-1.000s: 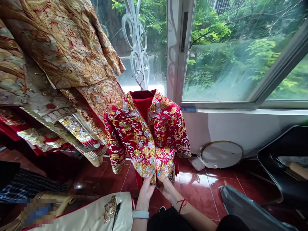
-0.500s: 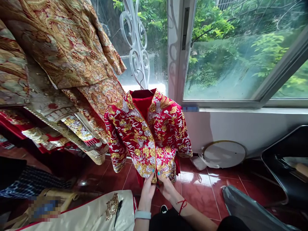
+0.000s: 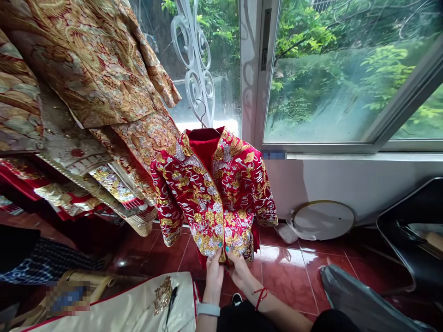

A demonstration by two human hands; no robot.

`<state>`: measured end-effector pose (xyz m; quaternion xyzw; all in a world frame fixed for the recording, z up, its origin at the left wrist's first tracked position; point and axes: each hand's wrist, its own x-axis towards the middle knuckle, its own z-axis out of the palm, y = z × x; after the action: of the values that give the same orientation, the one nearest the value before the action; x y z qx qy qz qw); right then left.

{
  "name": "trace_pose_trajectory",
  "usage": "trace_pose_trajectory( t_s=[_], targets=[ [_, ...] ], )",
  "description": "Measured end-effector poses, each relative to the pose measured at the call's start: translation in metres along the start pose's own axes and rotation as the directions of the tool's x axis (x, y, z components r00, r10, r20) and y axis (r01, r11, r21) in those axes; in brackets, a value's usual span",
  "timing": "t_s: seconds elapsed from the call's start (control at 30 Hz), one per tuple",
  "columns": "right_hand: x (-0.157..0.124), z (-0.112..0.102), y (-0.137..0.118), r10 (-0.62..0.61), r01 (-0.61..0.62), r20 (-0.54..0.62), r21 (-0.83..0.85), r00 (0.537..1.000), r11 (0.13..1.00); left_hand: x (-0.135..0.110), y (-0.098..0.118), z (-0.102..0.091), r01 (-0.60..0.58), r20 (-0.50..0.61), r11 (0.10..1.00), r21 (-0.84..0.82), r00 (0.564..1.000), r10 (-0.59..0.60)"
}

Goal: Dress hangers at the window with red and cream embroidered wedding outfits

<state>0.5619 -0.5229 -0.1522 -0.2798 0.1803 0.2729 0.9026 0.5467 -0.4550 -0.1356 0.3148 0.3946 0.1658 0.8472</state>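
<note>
A red jacket [image 3: 211,198], densely embroidered in gold and silver, hangs on a wire hanger [image 3: 202,115] in front of the window. My left hand [image 3: 213,276], with a white wristband, pinches the jacket's lower front edge. My right hand [image 3: 238,270], with a red string at the wrist, holds the same hem just beside it. The fingers of both hands are partly tucked behind the fabric. Below them, a cream cloth [image 3: 138,306] with a gold embroidered motif lies near my left arm, and a thin black tool [image 3: 171,302] rests on it.
Gold brocade garments [image 3: 86,60] hang in layers at the left, above red tiles [image 3: 287,288]. A round white board [image 3: 323,220] leans on the wall. A grey bag [image 3: 356,302] lies at lower right, beside a black chair [image 3: 411,230].
Both hands stay on the jacket's hem. The view has drifted slightly, so the jacket and cream cloth sit a little further right in the picture.
</note>
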Motion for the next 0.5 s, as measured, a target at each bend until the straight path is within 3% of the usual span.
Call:
trace_pose_trajectory(
  t_s=[0.27, 0.5],
  targets=[
    [-0.0055, 0.0045, 0.0023, -0.016, 0.017, -0.014, 0.022, 1.0, 1.0, -0.0034, -0.0075, 0.0006, -0.213, -0.096, 0.975, 0.054, 0.971, 0.218],
    [-0.005, 0.0044, -0.0012, 0.011, -0.011, -0.018, 0.044, 1.0, 0.999, -0.0027, -0.0028, 0.0008, -0.155, 0.044, 0.988, 0.012, 0.987, 0.155]
  ],
)
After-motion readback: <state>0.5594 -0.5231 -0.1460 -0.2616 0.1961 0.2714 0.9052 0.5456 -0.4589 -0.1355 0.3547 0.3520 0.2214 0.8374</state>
